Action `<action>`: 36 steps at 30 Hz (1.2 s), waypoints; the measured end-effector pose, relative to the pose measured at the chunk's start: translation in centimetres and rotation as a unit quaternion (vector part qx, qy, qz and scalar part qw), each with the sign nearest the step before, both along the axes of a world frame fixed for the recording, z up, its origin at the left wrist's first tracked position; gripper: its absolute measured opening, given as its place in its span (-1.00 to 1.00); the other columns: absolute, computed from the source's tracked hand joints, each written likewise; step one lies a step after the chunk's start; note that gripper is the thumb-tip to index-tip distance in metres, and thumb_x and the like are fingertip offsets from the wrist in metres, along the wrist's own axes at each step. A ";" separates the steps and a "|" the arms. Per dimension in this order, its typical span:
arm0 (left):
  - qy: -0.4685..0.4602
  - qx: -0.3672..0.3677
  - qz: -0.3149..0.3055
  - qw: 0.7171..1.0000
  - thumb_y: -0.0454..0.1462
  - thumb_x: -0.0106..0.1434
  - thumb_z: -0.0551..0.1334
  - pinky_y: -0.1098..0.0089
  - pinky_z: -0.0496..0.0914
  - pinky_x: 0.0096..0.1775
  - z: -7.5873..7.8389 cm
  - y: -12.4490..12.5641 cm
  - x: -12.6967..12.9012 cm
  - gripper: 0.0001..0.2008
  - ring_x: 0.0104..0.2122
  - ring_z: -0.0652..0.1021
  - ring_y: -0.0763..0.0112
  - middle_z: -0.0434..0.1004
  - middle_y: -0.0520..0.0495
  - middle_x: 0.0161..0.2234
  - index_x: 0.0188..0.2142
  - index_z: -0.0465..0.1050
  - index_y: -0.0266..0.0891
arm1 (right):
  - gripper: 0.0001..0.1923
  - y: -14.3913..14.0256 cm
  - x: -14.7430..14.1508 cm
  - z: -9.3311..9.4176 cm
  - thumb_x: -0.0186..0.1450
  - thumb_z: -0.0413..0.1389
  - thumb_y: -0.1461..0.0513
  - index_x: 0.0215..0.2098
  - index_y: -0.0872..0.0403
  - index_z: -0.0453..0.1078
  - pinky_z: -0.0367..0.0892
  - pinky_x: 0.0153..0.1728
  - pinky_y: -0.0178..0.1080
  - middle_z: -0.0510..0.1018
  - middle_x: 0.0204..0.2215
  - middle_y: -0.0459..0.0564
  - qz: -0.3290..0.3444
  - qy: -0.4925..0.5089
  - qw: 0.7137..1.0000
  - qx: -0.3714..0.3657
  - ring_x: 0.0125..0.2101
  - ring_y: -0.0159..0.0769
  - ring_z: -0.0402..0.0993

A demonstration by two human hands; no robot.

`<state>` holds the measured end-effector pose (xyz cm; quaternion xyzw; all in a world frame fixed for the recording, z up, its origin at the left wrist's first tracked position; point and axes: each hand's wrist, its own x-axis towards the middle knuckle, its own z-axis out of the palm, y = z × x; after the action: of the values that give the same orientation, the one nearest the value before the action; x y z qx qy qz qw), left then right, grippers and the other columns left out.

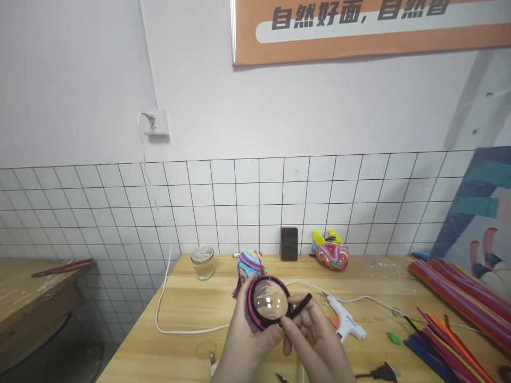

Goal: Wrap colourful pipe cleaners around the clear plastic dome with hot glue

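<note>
My left hand is closed around the edge of a round piece with a clear domed front and a black and pink fuzzy rim. My right hand pinches a black pipe cleaner at the lower right of that rim, and its short end sticks out up to the right. Both thumbs meet near the bottom of the rim. The back of the round piece is hidden. Just beyond it lies a colourful striped piece with a dark tassel.
A white glue gun lies right of my hands. Pipe cleaners spread at the right. A glass jar, a phone and a colourful animal-face piece stand along the wall. A white cable crosses the table.
</note>
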<state>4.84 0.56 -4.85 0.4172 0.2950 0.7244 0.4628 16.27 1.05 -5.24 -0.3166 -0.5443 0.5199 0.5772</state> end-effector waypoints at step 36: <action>0.126 -0.041 -0.009 0.991 -0.20 -0.10 0.41 0.11 0.42 -0.02 2.9 -1.3 -2.6 -0.27 0.00 0.50 -0.07 0.48 -0.37 0.01 0.05 0.22 -0.26 | -0.60 -1.1 1.4 2.6 0.17 0.17 -0.12 -0.25 -0.02 0.36 0.25 -0.48 -0.32 0.41 -0.65 -0.22 -0.019 0.000 1.000 -0.012 -0.60 -0.36 0.36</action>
<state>2.26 -0.71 -1.96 0.4887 0.3767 0.6493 0.4446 17.62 -0.02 -2.63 -0.3333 -0.5321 0.5152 0.5834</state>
